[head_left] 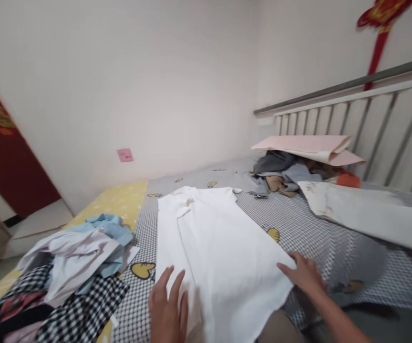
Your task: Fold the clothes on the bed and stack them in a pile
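Observation:
A white shirt [223, 243] lies spread on the bed, its neck end towards the wall and its left side folded inward along a long crease. Over the lower left part of the shirt rests my left hand [168, 305], its fingers apart and holding nothing. My right hand [304, 274] is at the shirt's lower right edge, with the cloth pinched between thumb and fingers. The hem near me runs down past the bottom of the view.
A heap of clothes [84, 257], white, light blue and black-and-white checked, lies at the left. On the right, a pink folded sheet [302, 144] covers crumpled grey and brown clothes [275, 174]. A white flat piece [366, 209] lies nearer, before the slatted headboard [359, 119].

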A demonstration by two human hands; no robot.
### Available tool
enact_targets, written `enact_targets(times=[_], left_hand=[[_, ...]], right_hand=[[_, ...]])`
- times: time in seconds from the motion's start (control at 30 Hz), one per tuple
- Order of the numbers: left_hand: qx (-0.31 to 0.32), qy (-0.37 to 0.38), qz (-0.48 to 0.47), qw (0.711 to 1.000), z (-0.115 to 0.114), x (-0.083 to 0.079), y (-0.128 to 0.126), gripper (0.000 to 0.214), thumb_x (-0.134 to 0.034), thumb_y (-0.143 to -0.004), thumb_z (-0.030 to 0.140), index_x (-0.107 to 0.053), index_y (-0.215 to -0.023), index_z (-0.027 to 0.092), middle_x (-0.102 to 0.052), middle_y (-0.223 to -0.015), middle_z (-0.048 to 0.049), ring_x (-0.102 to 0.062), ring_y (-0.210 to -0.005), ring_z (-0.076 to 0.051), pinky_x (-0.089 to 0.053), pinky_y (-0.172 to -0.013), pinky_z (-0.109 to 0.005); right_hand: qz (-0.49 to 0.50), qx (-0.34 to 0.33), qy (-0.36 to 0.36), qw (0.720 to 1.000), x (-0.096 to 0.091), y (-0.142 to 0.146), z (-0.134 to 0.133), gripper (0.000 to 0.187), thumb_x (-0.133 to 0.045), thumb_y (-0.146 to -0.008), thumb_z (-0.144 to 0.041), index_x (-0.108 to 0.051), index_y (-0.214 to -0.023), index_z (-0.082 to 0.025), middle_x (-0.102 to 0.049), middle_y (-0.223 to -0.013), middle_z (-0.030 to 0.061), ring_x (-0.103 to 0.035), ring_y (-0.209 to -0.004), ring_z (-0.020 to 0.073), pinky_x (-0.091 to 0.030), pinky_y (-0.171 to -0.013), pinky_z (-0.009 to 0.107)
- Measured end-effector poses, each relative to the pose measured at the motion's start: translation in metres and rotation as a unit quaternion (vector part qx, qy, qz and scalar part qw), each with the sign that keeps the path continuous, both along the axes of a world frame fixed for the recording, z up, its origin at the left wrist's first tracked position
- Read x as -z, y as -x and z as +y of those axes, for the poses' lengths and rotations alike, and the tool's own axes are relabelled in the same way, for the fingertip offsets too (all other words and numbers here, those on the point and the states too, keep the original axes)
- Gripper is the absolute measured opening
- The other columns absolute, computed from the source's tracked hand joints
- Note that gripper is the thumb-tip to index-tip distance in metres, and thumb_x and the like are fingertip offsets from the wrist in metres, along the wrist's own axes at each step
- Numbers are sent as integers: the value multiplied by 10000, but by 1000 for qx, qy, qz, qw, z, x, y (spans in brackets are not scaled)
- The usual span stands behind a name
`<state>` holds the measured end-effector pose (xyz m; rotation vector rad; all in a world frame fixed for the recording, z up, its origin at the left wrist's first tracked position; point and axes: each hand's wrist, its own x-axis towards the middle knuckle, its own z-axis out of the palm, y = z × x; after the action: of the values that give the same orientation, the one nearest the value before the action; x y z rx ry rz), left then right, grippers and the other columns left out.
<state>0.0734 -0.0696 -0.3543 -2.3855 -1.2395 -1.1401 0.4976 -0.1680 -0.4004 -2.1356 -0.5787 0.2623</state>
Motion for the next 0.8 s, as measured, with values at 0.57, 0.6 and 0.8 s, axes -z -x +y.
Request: enact_targets(times=[0.57,0.6,0.8], left_hand=[[-29,44,161,986,79,73,-48,482,-428,-977,290,-527,-1442,363,-532,-1522,-41,-506,-1398,-278,-404,-1122,-539],[-32,13,162,986,81,76,-47,482,-435,-969,282,-541,-1433,358,-551,-1505,-43,-526,-1379,-275,-412,-1104,-526],[-29,-117,157,980,92,95,-44,500,-491,-932,269,-558,-1419,359,-619,-1443,-27,-594,-1291,-237,-398,-1043,-456]], right_hand=[[-33,-560,33,827,-75,184,96,243,-736,-685,-279,-655,-914,-260,-660,-820,-34,-622,-844,193,-422,-746,272],[9,-599,71,797,-69,186,96,350,-772,-671,-308,-673,-1006,-275,-671,-842,-36,-643,-835,193,-437,-743,271],[442,-424,-39,789,-67,106,138,434,-597,-906,-510,-622,-1198,-190,-722,-842,54,-675,-517,157,-400,-428,211]])
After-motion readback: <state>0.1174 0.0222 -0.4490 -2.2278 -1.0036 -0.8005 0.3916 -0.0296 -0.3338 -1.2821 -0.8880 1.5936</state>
